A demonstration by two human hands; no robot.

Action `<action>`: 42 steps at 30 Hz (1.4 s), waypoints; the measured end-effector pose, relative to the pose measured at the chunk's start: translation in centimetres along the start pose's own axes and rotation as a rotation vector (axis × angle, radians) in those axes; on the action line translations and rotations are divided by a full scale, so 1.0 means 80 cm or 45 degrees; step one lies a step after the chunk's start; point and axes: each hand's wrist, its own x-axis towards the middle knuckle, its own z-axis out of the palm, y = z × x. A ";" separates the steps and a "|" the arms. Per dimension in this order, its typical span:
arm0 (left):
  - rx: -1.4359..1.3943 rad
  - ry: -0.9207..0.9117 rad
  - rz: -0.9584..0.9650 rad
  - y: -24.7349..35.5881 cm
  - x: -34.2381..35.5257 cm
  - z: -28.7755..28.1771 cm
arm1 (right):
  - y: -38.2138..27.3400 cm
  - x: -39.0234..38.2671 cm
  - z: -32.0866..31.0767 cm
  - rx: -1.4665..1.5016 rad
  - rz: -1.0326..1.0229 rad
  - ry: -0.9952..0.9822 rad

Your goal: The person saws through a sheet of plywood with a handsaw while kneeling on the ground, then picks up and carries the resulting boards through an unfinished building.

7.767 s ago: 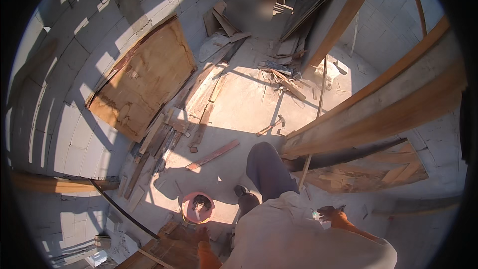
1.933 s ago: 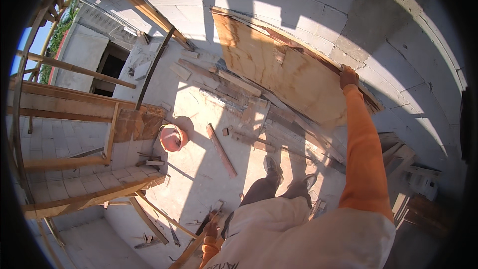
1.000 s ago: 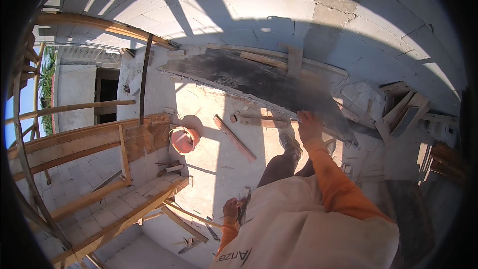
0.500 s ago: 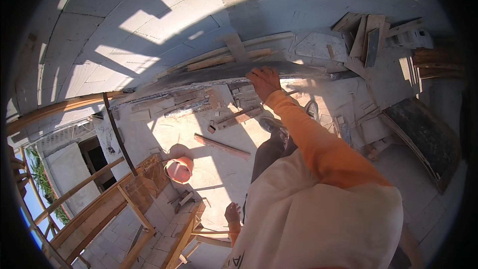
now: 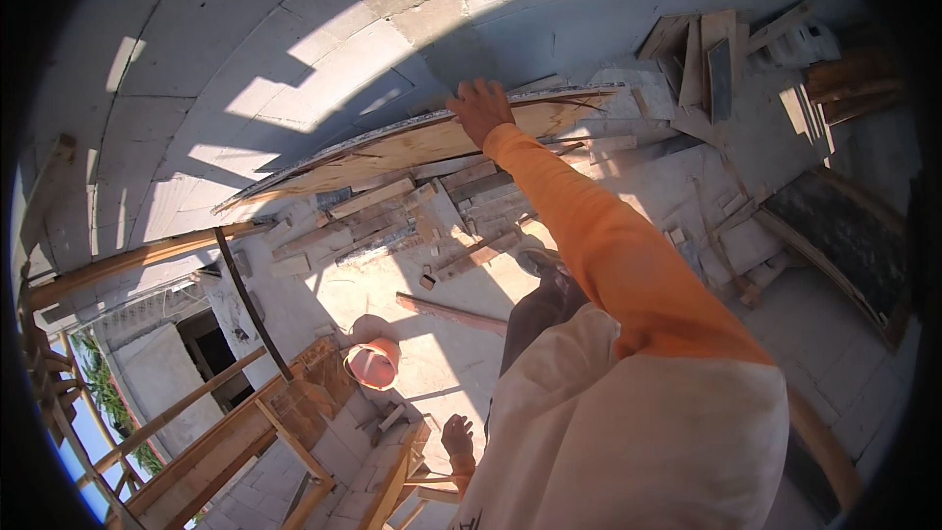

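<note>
My right hand [image 5: 481,110], at the end of an outstretched orange sleeve, grips the upper edge of a long plywood panel [image 5: 422,145]. The panel stands on its edge close to the block wall [image 5: 392,69], and its pale wood face shows. The fingers bend over the top edge, so what they press behind it is hidden. Low in the picture, my left hand [image 5: 458,435] hangs beside my body with its fingers loosely apart and nothing in it. A pink bucket [image 5: 373,365] stands on the floor nearest to that hand.
Scrap boards [image 5: 461,198] lie on the floor below the panel. A single plank [image 5: 451,311] lies by my leg. More boards [image 5: 702,59] lean at the far right, with a dark panel [image 5: 834,236] nearer. Wooden framing [image 5: 235,432] and a block ledge edge the left side.
My right hand has swung the panel up toward the wall; its dark face showed before, its pale face shows now. The left hand stays low and free.
</note>
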 end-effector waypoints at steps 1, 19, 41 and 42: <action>0.000 0.004 -0.008 -0.003 -0.004 0.002 | 0.003 0.010 0.000 -0.022 -0.006 0.047; -0.013 -0.023 0.042 -0.015 -0.045 0.052 | 0.058 0.049 -0.003 -0.255 -0.138 0.352; 0.454 -0.404 0.723 0.218 0.044 0.265 | 0.375 -1.007 -0.004 0.841 2.004 -0.092; 0.526 -0.334 0.747 0.247 0.021 0.262 | 0.339 -0.972 0.018 1.131 2.135 -0.153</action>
